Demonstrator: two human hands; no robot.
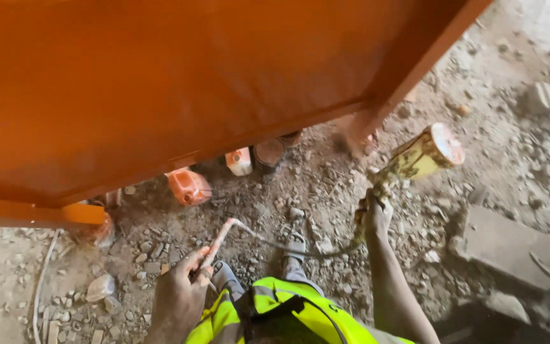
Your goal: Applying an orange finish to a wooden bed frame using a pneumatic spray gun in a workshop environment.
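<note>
Gripping the spray gun (415, 159) in your right hand (373, 213) just below the orange panel (160, 83) — keep it level; left hand (183, 290) pinches the hose (224, 232) — hold slack clear.

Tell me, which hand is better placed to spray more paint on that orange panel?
The right hand, probably: it grips the spray gun, raised close to the orange panel. The left hand sits lower, only holding the hose.

Containers (189, 186) under panel (160, 83); slab (510, 245) right, rubble (100, 288) left.
</note>
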